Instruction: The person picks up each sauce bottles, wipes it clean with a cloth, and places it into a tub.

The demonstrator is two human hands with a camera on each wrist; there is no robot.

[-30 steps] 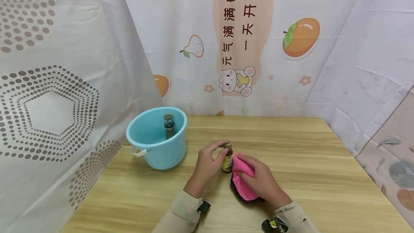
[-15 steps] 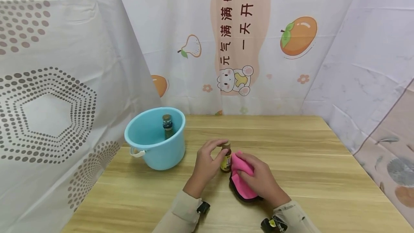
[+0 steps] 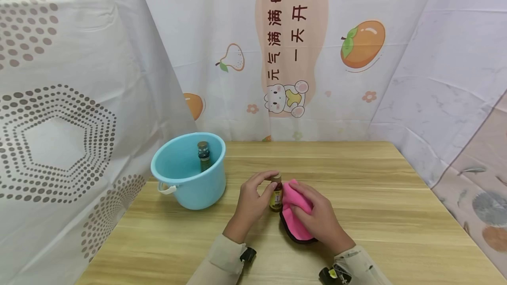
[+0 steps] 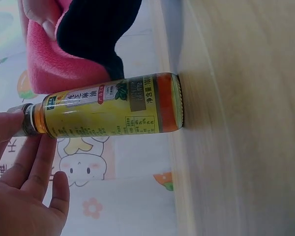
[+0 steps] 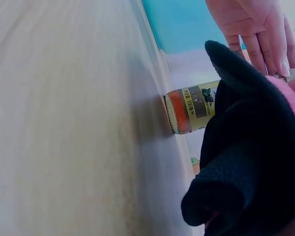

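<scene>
A small sesame oil bottle (image 4: 103, 108) with a yellow label stands upright on the table. My left hand (image 3: 251, 197) pinches it at the cap and neck between thumb and fingers. In the right hand (image 3: 318, 214) is a bunched pink cloth (image 3: 295, 221) with a black edge, held against the bottle's right side. The right wrist view shows the dark part of the cloth (image 5: 250, 142) covering much of the bottle.
A light blue bucket (image 3: 202, 190) with a white handle grip stands left of the hands. Inside it leans another dark bottle (image 3: 203, 155) with a brownish cap. Printed curtains hang behind the wooden table (image 3: 380, 197) and at its sides.
The right hand and cloth have risen slightly along the bottle. The left hand keeps its hold on the cap. The whole view has shifted a little.
</scene>
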